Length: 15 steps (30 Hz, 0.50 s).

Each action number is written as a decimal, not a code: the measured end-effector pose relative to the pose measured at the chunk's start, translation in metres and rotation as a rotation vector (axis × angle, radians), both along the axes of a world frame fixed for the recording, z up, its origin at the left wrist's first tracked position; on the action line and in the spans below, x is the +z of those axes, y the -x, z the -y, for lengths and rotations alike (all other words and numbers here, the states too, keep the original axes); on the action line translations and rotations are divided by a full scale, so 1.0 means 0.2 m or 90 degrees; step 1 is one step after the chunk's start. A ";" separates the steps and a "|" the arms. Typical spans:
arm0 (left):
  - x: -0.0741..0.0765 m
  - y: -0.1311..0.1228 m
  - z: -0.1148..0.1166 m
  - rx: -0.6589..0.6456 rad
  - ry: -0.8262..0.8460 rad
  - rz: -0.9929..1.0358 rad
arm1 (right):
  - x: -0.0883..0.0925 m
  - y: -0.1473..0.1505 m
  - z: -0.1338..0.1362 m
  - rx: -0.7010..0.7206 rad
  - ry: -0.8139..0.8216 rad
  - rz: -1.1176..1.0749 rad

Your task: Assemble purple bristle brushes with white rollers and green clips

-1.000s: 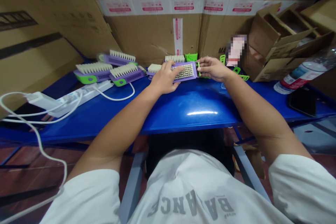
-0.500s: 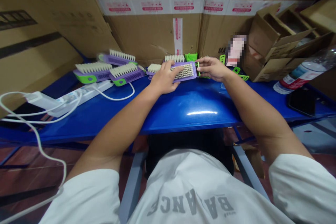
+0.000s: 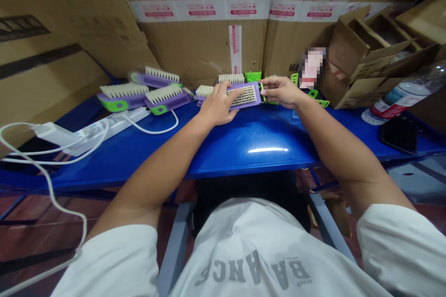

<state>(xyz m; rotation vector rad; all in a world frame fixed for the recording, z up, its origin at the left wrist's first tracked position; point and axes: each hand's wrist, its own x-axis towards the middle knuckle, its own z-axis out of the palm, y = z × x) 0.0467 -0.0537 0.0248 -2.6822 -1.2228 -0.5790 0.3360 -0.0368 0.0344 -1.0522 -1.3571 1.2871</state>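
Note:
A purple brush point(image 3: 250, 95) lies with its pale bristles toward me above the blue table. My left hand point(image 3: 216, 106) is closed around its left part, thumb and fingers along the edges. At the brush's right end, the fingers of my right hand point(image 3: 283, 92) pinch a green end piece point(image 3: 262, 92), which sits against the purple body. Whether that piece is fully seated I cannot tell. Just behind the held brush are another white-bristled brush point(image 3: 231, 77) and a bright green part point(image 3: 253, 76). A further brush point(image 3: 204, 91) is partly covered by my left hand.
Several purple-and-green brushes point(image 3: 123, 95) lie at the left, by a white power strip point(image 3: 99, 131) with cables. Loose green pieces point(image 3: 318, 98) lie right of my right hand. Open cardboard boxes point(image 3: 365, 55), a water bottle point(image 3: 397, 102) and a black phone point(image 3: 399, 135) stand farther right.
My right fingers have shifted very slightly at the green end piece. The brush and my left hand stay in nearly the same place.

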 end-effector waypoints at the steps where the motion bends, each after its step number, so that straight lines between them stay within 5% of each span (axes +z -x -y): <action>1: 0.00 0.00 0.00 0.000 -0.002 0.000 | 0.00 0.00 0.00 -0.001 -0.003 -0.001; 15: -0.01 0.01 -0.02 -0.008 -0.018 0.019 | -0.01 0.00 0.00 -0.018 -0.043 0.023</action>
